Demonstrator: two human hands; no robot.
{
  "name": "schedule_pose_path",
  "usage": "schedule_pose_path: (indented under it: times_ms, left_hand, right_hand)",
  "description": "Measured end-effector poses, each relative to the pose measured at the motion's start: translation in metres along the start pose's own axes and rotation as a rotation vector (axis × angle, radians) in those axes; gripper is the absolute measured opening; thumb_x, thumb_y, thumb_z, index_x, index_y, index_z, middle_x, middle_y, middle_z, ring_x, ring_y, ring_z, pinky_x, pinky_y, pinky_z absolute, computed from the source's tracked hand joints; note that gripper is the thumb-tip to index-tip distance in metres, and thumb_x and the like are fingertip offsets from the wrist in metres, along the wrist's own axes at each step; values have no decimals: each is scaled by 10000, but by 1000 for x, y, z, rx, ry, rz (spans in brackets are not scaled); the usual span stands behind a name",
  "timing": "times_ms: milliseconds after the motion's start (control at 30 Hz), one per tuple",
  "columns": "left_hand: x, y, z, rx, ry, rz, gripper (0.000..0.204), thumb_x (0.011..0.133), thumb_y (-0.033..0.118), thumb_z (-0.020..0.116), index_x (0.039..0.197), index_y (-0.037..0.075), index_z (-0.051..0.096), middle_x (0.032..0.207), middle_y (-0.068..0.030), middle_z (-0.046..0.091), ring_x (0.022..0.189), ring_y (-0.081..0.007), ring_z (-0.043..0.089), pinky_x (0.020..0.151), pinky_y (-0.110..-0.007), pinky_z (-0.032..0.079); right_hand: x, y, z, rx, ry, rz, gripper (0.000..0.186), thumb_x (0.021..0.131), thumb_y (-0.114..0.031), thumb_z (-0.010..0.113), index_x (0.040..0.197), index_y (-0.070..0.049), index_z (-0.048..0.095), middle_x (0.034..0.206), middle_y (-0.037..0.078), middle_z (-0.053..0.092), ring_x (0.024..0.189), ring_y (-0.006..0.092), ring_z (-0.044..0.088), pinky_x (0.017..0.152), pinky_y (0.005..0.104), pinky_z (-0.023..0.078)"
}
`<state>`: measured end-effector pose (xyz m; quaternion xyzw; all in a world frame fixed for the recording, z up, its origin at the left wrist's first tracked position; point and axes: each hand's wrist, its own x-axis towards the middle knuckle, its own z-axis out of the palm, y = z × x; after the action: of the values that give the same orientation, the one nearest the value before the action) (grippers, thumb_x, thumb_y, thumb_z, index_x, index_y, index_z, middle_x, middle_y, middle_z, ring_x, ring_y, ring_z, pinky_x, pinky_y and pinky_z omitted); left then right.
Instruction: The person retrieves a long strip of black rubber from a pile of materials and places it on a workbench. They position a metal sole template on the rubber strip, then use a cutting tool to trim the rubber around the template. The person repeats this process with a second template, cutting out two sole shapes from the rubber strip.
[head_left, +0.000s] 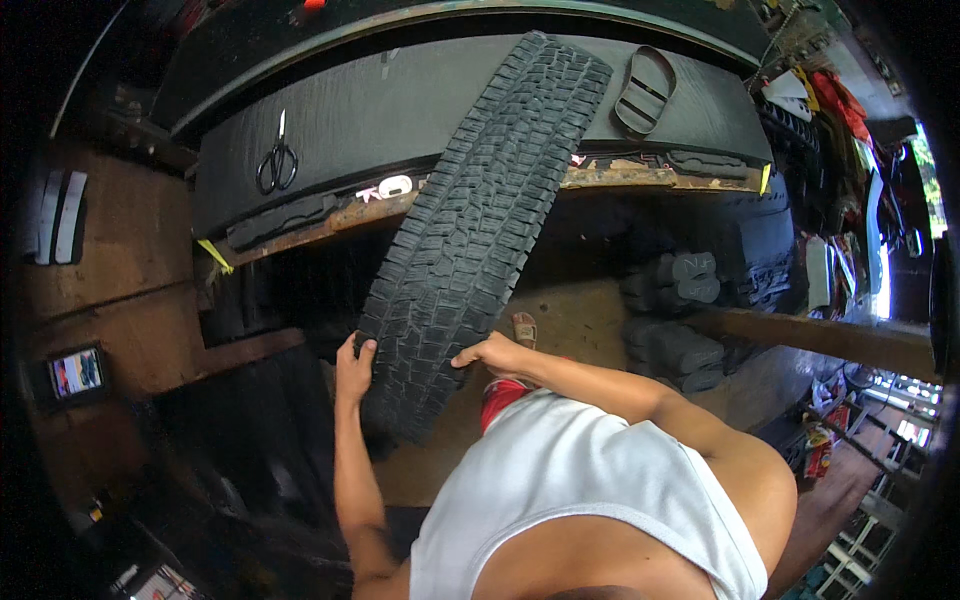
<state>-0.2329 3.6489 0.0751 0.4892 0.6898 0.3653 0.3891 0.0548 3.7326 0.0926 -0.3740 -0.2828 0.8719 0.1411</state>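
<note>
A long black strip of tire tread [475, 215] slants from the far side of the dark-topped bench down toward me, its near end hanging past the bench's front edge. My left hand [354, 372] is closed on the strip's left edge near that end, thumb on top. On the opposite edge, my right hand [495, 356] grips it with the thumb over the tread; its other fingers are partly hidden. Black-handled scissors [278, 165] lie on the bench to the left. Right of the strip's far end lies a dark sole-shaped piece [646, 92] with two crossbars.
The bench [340, 115] has a worn wooden front edge with scraps along it. Below on the right, dark stacked bundles [686, 280] sit beside a wooden beam [830, 338]. A small lit screen [77, 373] is at the left. My sandaled foot [524, 328] shows on the floor.
</note>
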Motion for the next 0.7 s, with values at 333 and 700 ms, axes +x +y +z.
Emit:
schedule_pose_path:
  times_ms: [333,700]
  left_hand:
    - [23,78,62,106,378,69,437,923,353,692,1001,-75,649,876,-251,678,848,-447,666,721,-426,502]
    - [116,156,129,155,428,-5,596,914,420,673,1161,-119,613,1066,-314,670,1027,-452,650,875,-438,505]
  right_hand:
    - [-13,-71,-15,337,443,-427,599,645,171,578,1216,-5,536,1116,121,646,1022,280,635,883,392,536]
    - [33,-234,-109,111,491,-320,217,589,62,525,792,66,602,826,199,624,781,348,624,735,461,538]
